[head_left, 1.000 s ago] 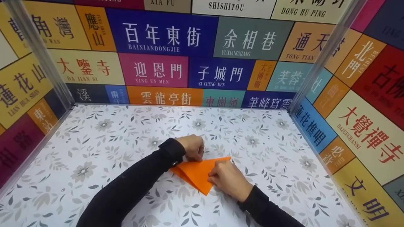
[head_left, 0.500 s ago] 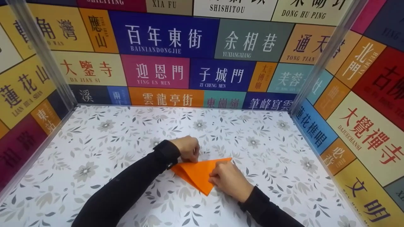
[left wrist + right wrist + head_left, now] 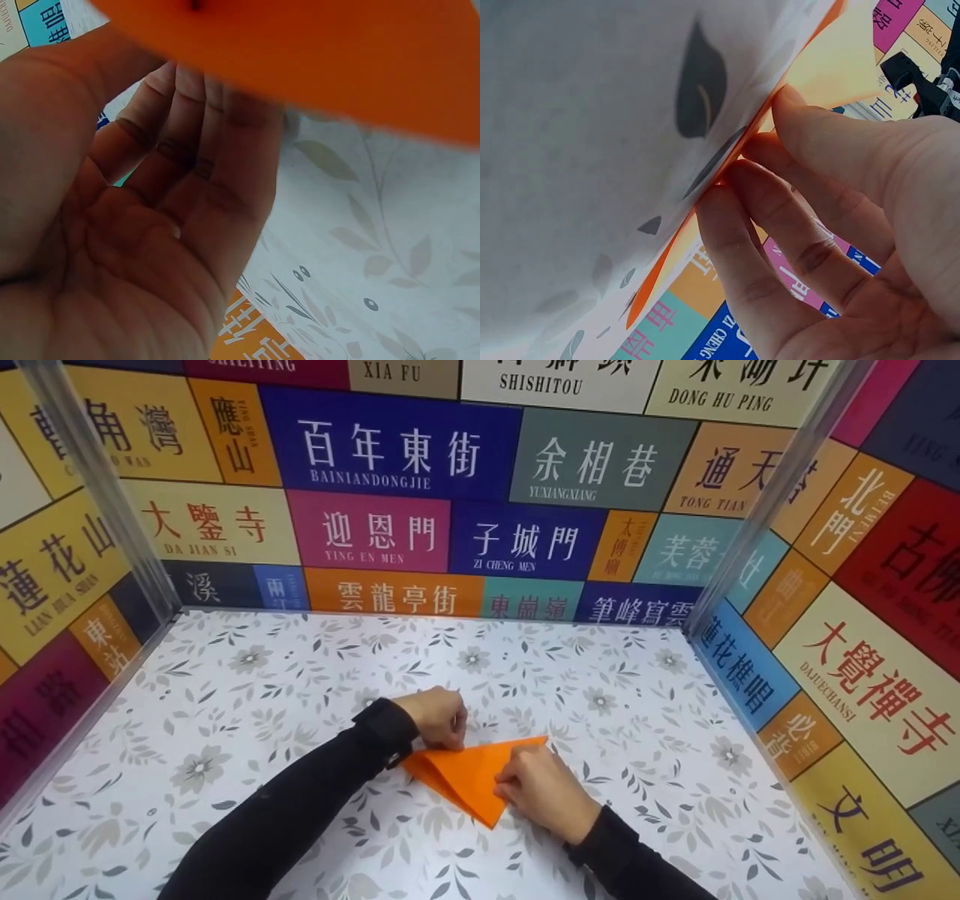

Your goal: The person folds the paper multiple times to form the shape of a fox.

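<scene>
A folded sheet of orange paper (image 3: 469,780) lies on the table, roughly triangular, with a loose flap lifting along its lower left side. My left hand (image 3: 439,716) is at the paper's upper edge, fingers bent and tips right on the fold. In the left wrist view, the paper (image 3: 322,60) hides the thumb tip and fingertips of that hand (image 3: 150,202). My right hand (image 3: 547,787) covers the paper's right side and pinches it near the corner. Seen from the right wrist, the thumb and fingertips of this hand (image 3: 825,217) meet along the paper's thin edge (image 3: 660,277).
The table (image 3: 300,682) has a white covering with grey leaves and flowers. Colourful panels with Chinese lettering, such as a blue panel (image 3: 390,442), stand behind it and along both sides. Clear strips (image 3: 742,510) run up the two back corners.
My left hand has slid a little to the left along the paper's upper edge. The right hand and the paper have stayed nearly in place.
</scene>
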The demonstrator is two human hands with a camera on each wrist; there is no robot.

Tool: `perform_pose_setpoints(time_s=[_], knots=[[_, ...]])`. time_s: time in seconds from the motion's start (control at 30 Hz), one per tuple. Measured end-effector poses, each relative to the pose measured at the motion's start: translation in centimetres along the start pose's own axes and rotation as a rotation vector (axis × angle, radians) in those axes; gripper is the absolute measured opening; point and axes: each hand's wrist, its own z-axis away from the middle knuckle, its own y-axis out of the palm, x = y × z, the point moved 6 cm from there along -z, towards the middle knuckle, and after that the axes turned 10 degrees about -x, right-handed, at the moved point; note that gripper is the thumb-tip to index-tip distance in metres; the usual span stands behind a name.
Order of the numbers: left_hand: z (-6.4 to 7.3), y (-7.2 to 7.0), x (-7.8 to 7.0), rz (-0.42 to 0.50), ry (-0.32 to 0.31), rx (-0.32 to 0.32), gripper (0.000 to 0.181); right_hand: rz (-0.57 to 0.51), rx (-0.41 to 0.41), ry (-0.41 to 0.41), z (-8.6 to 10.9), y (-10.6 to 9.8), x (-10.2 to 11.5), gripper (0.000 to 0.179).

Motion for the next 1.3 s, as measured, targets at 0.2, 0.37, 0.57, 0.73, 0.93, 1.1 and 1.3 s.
perform_pose_setpoints(time_s=[0.2, 0.37, 0.57, 0.73, 0.93, 1.1, 1.3], knots=[[0.0, 0.1, 0.3, 0.015, 0.013, 0.002, 0.012, 0.007, -0.007, -0.005, 0.0, -0.1, 0.1, 0.010], [0.4, -0.1, 0.7, 0.001, 0.027, -0.002, 0.011, 0.014, -0.018, -0.022, 0.0, -0.1, 0.1, 0.010], [1.3, -0.3, 1.3, -0.010, 0.043, -0.001, 0.011, 0.019, -0.026, -0.031, 0.1, -0.1, 0.3, 0.009], [2.0, -0.4, 1.6, 0.008, 0.053, -0.010, 0.011, 0.019, -0.034, -0.026, 0.0, -0.2, 0.4, 0.009], [2.7, -0.5, 2.2, 0.014, 0.068, -0.026, 0.009, 0.011, -0.021, -0.013, -0.1, 0.0, 0.4, 0.008], [3.4, -0.7, 2.7, 0.010, 0.079, -0.038, 0.008, 0.019, -0.006, 0.000, 0.0, 0.2, 0.3, 0.008], [4.0, -1.0, 3.6, 0.013, 0.064, -0.050, 0.008, 0.030, -0.014, -0.008, 0.0, 0.1, 0.2, 0.009]])
